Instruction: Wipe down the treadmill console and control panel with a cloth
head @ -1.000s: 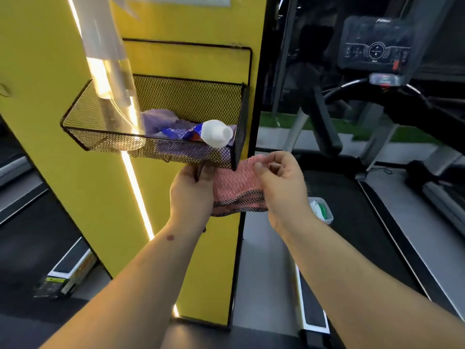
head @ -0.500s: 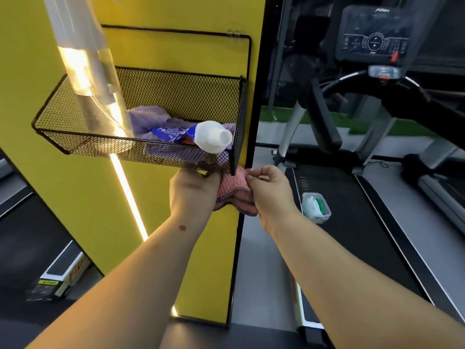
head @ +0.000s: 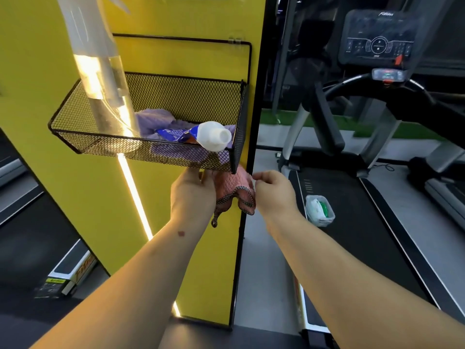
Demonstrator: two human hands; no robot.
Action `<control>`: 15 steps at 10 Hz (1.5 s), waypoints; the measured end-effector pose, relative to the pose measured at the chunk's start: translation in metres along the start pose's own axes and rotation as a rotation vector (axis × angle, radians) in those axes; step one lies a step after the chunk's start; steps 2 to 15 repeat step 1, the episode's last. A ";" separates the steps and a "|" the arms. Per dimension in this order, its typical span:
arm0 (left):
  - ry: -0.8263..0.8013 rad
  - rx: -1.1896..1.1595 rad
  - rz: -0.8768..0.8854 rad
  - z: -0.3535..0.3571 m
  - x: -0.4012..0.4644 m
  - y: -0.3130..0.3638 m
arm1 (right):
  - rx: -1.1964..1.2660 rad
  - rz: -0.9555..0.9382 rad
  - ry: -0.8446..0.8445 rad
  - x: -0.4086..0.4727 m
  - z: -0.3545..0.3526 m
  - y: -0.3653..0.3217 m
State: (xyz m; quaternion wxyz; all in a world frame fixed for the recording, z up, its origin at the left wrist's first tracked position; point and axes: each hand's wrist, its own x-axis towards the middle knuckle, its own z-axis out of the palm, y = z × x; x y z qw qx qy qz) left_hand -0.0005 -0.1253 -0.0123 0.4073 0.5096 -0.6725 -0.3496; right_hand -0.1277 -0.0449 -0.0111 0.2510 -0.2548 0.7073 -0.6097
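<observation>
Preparatory stage: left hand (head: 192, 195) grips the bunched pink cloth (head: 232, 190) under the mesh basket (head: 148, 149); right hand (head: 274, 191) beside it, fingers loosely curled, seemingly empty. The treadmill console (head: 377, 37) stands well apart; by these signs wiping is not yet begun.

Both your bare forearms reach up and forward from the bottom of the view, converging toward the middle. Your left hand (head: 192, 191) shows its back to you, fingers curled away and gripping a bunched pink cloth (head: 232, 190). Your right hand (head: 273, 191) sits just beside it at the same height, fingers curled inward; whether its fingertips touch the cloth cannot be told.
</observation>
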 end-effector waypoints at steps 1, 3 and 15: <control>0.070 0.014 0.039 -0.010 -0.004 0.001 | 0.039 -0.055 0.006 -0.010 -0.007 -0.004; 0.070 0.014 0.039 -0.010 -0.004 0.001 | 0.039 -0.055 0.006 -0.010 -0.007 -0.004; 0.070 0.014 0.039 -0.010 -0.004 0.001 | 0.039 -0.055 0.006 -0.010 -0.007 -0.004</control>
